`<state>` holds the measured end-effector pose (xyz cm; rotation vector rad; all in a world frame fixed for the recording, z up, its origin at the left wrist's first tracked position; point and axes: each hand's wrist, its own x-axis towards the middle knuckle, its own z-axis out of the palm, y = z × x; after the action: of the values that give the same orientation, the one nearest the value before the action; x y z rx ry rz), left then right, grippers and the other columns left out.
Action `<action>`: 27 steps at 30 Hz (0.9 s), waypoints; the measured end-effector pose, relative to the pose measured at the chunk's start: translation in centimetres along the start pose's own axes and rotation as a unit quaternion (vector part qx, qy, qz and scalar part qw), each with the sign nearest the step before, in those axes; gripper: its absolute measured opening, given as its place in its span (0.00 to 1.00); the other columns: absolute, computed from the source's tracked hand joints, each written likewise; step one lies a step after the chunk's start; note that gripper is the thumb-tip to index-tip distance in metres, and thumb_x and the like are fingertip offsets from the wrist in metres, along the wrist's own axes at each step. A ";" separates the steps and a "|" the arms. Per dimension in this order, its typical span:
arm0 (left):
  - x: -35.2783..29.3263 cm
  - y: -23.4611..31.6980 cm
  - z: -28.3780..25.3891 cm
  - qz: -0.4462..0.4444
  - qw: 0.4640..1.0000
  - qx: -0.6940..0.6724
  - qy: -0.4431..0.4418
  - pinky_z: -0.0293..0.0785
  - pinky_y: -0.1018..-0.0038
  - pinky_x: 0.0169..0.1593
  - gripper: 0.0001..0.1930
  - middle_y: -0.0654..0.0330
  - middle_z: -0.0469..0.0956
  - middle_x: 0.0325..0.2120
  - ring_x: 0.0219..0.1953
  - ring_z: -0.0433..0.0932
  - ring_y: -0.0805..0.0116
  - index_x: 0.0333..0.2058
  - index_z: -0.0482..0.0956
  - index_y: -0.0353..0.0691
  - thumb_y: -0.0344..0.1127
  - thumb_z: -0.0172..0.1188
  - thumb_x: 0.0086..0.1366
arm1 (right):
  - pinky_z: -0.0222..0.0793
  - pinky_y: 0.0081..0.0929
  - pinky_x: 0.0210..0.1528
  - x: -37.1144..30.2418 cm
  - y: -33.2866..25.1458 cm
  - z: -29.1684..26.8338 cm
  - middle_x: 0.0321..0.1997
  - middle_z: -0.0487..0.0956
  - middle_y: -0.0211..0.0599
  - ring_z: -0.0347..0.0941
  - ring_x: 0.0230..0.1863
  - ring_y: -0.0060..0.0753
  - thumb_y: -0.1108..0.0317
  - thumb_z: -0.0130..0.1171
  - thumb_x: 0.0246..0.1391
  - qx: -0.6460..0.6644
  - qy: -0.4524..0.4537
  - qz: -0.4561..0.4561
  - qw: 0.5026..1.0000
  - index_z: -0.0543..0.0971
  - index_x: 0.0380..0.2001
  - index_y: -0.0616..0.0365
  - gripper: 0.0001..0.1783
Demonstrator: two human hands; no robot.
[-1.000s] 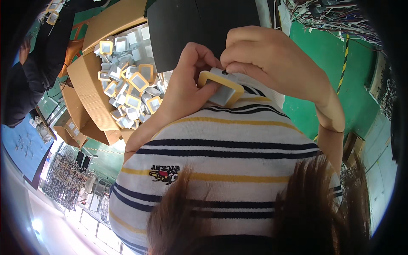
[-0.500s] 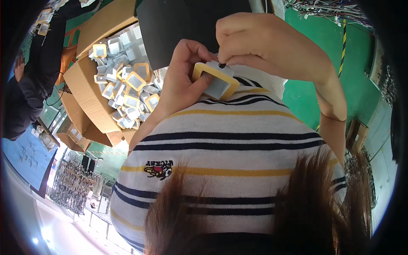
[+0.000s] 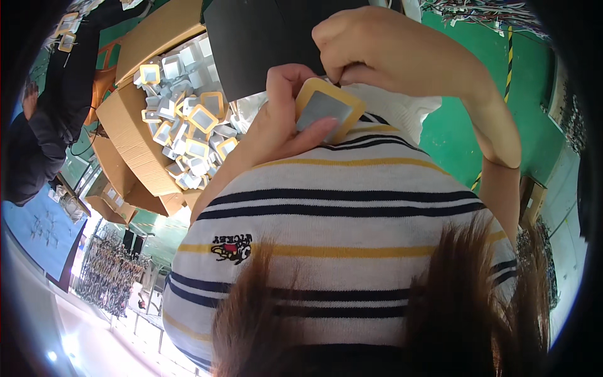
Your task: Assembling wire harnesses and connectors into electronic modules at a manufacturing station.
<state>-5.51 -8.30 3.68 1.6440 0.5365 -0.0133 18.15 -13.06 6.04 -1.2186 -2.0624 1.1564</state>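
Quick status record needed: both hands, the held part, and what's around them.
left hand: grips the yellow-framed grey square part from below
right hand: pinches the part's top edge
part: tilted, held above the striped shirt
cardboard box: to the left, heaped with similar parts
floor: green
other person: far left, dark sleeve

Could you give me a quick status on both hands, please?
Left hand holds yellow-framed grey pad. Right hand pinches its top edge. Nothing between them.
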 end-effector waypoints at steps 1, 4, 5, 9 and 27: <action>0.2 -0.1 -0.1 0.032 0.999 0.019 -0.006 0.72 0.72 0.46 0.22 0.49 0.72 0.39 0.40 0.76 0.62 0.50 0.55 0.34 0.32 0.56 0.64 | 0.63 0.35 0.30 0.3 0.3 -0.3 0.26 0.68 0.38 0.66 0.27 0.42 0.71 0.59 0.47 0.091 -0.030 0.008 0.995 0.76 0.23 0.61 0.05; 1.3 0.7 -0.2 -0.005 0.997 0.062 0.047 0.73 0.71 0.42 0.15 0.50 0.74 0.36 0.37 0.77 0.59 0.48 0.60 0.36 0.35 0.50 0.68 | 0.64 0.35 0.32 0.3 0.4 -0.5 0.25 0.70 0.41 0.69 0.29 0.42 0.73 0.58 0.47 0.161 -0.006 0.066 0.985 0.77 0.24 0.65 0.05; 2.0 0.6 -0.5 0.000 0.997 0.062 0.051 0.73 0.71 0.42 0.15 0.50 0.74 0.36 0.37 0.77 0.59 0.48 0.60 0.36 0.35 0.50 0.68 | 0.64 0.35 0.32 0.6 0.5 -0.8 0.25 0.70 0.41 0.69 0.29 0.42 0.73 0.58 0.47 0.155 -0.007 0.064 0.986 0.77 0.24 0.65 0.05; 5.9 0.2 -3.1 0.123 0.977 0.099 0.143 0.73 0.73 0.35 0.09 0.55 0.77 0.29 0.28 0.77 0.64 0.45 0.65 0.37 0.34 0.47 0.70 | 0.66 0.31 0.32 1.3 1.2 -2.9 0.26 0.74 0.42 0.71 0.29 0.39 0.75 0.57 0.48 0.093 0.097 0.070 0.989 0.78 0.27 0.65 0.04; 11.5 2.9 -8.0 0.352 0.813 0.357 0.297 0.73 0.67 0.45 0.09 0.54 0.73 0.51 0.44 0.76 0.58 0.29 0.80 0.36 0.26 0.67 0.46 | 0.71 0.27 0.46 4.8 4.1 -1.1 0.42 0.78 0.38 0.76 0.46 0.35 0.72 0.58 0.53 0.140 0.355 0.180 0.907 0.73 0.45 0.62 0.15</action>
<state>3.38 2.91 4.03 2.5265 0.3578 0.9905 18.50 -7.44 3.05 -1.6060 -1.1244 0.9136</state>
